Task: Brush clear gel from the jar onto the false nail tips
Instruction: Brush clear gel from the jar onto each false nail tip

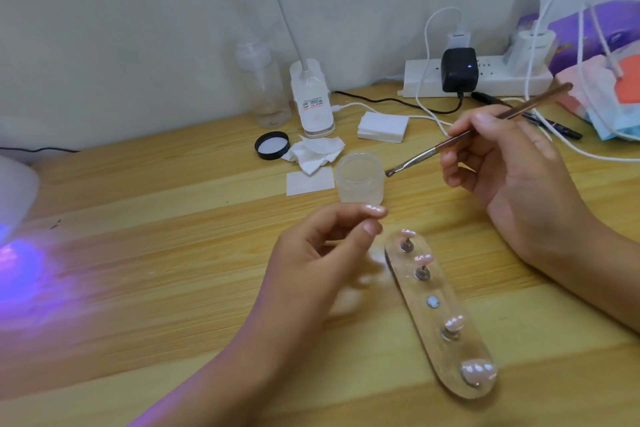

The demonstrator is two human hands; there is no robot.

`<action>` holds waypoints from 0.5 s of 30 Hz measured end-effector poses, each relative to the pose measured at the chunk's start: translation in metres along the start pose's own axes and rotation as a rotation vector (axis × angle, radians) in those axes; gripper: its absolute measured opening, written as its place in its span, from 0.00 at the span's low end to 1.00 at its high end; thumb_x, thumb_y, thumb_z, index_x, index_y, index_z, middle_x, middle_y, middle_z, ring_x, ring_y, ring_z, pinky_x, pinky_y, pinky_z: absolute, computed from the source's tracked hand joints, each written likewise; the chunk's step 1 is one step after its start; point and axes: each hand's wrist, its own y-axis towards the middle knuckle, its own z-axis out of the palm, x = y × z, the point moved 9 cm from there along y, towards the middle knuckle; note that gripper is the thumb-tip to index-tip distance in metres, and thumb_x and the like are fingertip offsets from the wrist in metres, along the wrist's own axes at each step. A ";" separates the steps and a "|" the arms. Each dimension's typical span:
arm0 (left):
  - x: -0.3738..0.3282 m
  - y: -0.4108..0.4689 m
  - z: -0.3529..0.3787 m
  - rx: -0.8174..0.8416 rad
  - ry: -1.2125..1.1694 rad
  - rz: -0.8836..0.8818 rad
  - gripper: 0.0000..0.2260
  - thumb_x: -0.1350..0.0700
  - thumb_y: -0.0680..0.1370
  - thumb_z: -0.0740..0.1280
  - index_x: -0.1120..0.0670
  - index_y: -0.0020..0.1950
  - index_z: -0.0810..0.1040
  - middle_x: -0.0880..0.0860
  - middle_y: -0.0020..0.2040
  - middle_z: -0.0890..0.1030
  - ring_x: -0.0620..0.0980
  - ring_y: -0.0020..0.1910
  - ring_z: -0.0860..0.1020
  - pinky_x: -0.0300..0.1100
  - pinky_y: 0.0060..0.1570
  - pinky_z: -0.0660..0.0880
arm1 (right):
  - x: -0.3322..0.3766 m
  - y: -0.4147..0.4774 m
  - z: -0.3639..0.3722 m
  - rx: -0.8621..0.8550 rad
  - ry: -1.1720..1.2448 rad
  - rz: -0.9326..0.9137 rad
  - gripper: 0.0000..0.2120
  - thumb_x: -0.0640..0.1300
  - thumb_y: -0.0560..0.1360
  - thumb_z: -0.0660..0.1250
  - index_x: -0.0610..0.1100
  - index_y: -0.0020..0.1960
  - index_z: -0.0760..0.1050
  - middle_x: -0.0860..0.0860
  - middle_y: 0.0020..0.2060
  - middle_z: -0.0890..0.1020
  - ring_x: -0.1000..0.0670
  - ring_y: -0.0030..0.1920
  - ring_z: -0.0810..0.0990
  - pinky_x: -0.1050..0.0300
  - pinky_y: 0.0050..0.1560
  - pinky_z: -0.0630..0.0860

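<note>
I have the right hand (512,163) curled round the brush (478,128), its handle slanting up and away to the right. The bristles are just beside the right rim of the open jar (360,180), which lies to their left. The left hand (311,263), nearer the work, pinches what I judge to be a nail tip (375,209) between thumb and forefinger just in front of the jar, with the holder (412,291) beside it.

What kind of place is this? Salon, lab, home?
Probably a home nail-art desk: a wooden desk, a power strip crowded with chargers, a purple-glowing nail lamp, and false nail tips on a clear stand by a gel jar.
</note>
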 end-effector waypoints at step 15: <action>0.008 0.006 -0.002 -0.012 -0.040 -0.070 0.06 0.57 0.74 0.73 0.46 0.42 0.84 0.45 0.39 0.82 0.41 0.40 0.78 0.31 0.42 0.75 | 0.000 -0.007 0.015 0.156 0.012 0.011 0.08 0.38 0.73 0.60 0.45 0.41 0.77 0.48 0.33 0.79 0.52 0.33 0.77 0.62 0.36 0.75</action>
